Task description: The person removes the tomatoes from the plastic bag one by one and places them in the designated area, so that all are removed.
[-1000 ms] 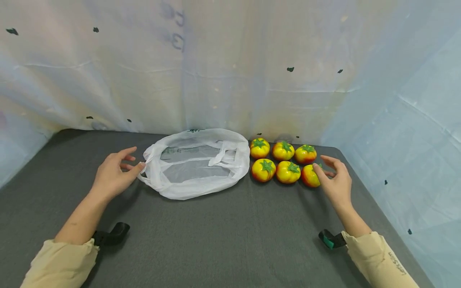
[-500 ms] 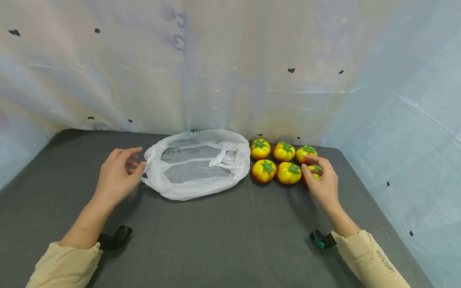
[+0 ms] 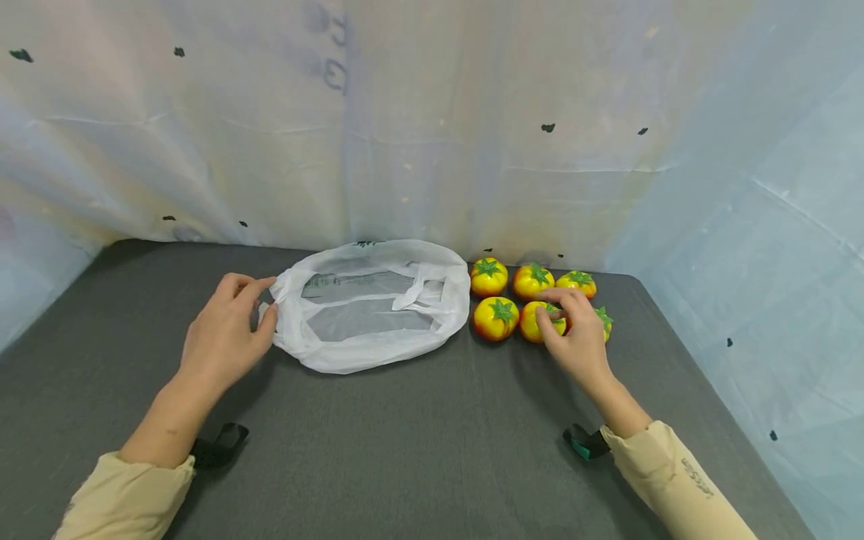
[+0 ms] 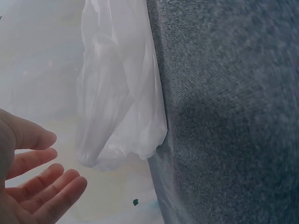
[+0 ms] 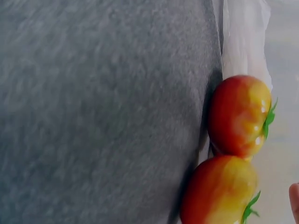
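Observation:
A white plastic bag (image 3: 367,355) stands with its mouth spread wide in the head view. My left hand (image 3: 223,341) is at the bag's left rim, thumb and fingers apart; the left wrist view shows those loosely bent fingers (image 4: 60,193) beside the bag with nothing between them. To the right of the bag, several red-and-yellow tomatoes with green leafy tops sit in two rows. My right hand (image 3: 579,345) hovers over the front row, fingers spread above the middle front tomato (image 3: 532,324) and partly covering the right one (image 3: 606,324). The front left tomato (image 3: 496,319) is beside the bag.
A dark grey cloth-covered table (image 3: 405,442) lies under everything. Pale plastic sheeting (image 3: 432,135) with dark spots hangs behind the table, and more hangs along the right side. The back row's tomatoes (image 3: 489,277) stand close to that sheeting.
My right hand has moved left, from the front right tomato to over the middle front one. My left hand has shifted slightly right and away, and no longer touches the handle loop at the rim.

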### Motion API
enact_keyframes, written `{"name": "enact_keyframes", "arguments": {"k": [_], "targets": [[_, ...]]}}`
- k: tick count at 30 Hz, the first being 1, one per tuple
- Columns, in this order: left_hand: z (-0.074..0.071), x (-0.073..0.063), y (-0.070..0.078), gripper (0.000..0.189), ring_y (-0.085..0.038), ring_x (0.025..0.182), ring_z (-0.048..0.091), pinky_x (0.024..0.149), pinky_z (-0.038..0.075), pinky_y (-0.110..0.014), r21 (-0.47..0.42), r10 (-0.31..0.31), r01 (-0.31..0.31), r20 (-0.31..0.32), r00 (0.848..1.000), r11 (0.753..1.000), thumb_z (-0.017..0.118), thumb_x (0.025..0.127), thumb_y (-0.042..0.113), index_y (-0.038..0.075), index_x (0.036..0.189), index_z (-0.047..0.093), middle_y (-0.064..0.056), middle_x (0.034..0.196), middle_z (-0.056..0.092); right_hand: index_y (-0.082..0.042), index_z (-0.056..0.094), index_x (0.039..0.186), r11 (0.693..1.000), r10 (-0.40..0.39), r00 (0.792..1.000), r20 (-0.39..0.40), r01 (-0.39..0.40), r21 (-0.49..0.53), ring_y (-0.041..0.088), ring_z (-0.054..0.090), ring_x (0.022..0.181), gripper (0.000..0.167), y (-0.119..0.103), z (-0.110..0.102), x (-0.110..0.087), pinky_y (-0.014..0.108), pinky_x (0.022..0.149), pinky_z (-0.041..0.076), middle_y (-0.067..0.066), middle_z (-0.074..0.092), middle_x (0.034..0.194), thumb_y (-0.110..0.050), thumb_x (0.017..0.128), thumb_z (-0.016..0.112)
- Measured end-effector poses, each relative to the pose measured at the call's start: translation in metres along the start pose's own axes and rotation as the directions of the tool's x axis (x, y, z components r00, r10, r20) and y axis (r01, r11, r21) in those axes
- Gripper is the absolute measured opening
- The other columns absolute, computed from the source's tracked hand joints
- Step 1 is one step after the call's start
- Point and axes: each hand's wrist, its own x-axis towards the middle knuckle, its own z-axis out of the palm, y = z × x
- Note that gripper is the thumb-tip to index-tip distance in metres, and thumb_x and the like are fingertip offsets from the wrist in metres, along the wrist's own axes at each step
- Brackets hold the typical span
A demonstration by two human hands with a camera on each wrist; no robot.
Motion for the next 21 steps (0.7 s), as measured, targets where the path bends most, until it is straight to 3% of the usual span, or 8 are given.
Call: {"name": "enact_keyframes", "arguments": {"k": [4, 9, 16, 21], "targets": [[0.000, -0.001, 0.003, 0.033, -0.023, 0.065, 0.047, 0.046, 0.030, -0.030, 0.022, 0.034, -0.034, -0.013, 0.999, 0.999, 0.061, 0.088, 0.005, 0.000, 0.120, 0.063, -0.020, 0.108, 0.052, 0.000, 0.068, 0.100, 0.999, -0.047, 0.998, 0.034, 0.047, -0.016, 0.024, 0.057, 0.090, 0.017, -0.006, 0.005, 0.000, 0.023, 0.071, 0.049, 0.013, 0.063, 0.104, 0.001, 0.084, 0.066], [-0.001, 0.000, 0.004, 0.030, -0.021, 0.064, 0.046, 0.045, 0.030, -0.028, 0.035, 0.060, -0.059, -0.019, 0.998, 0.998, 0.062, 0.087, 0.006, 0.001, 0.116, 0.065, -0.017, 0.103, 0.054, 0.001, 0.068, 0.100, 0.997, -0.069, 0.994, 0.086, 0.072, -0.028, 0.023, 0.059, 0.087, 0.018, -0.014, 0.010, 0.003, 0.040, 0.069, 0.053, 0.012, 0.062, 0.103, 0.000, 0.082, 0.068], [-0.001, 0.002, 0.002, 0.028, -0.023, 0.071, 0.049, 0.046, 0.032, -0.030, 0.052, 0.082, -0.082, 0.006, 0.997, 0.995, 0.064, 0.086, 0.008, 0.001, 0.113, 0.066, -0.015, 0.101, 0.055, 0.000, 0.067, 0.101, 0.993, -0.102, 0.984, 0.146, 0.109, -0.038, 0.025, 0.057, 0.080, 0.018, -0.024, 0.021, 0.008, 0.035, 0.069, 0.049, 0.013, 0.062, 0.103, -0.004, 0.083, 0.069], [-0.002, 0.002, 0.002, 0.028, -0.024, 0.075, 0.051, 0.047, 0.036, -0.033, 0.068, 0.100, -0.102, 0.039, 0.994, 0.992, 0.065, 0.087, 0.012, 0.002, 0.113, 0.066, -0.014, 0.100, 0.055, -0.001, 0.067, 0.103, 0.995, -0.084, 0.972, 0.220, 0.095, -0.040, 0.028, 0.058, 0.090, 0.019, -0.035, 0.029, 0.011, 0.040, 0.077, 0.047, 0.013, 0.062, 0.110, -0.008, 0.086, 0.068]]}}
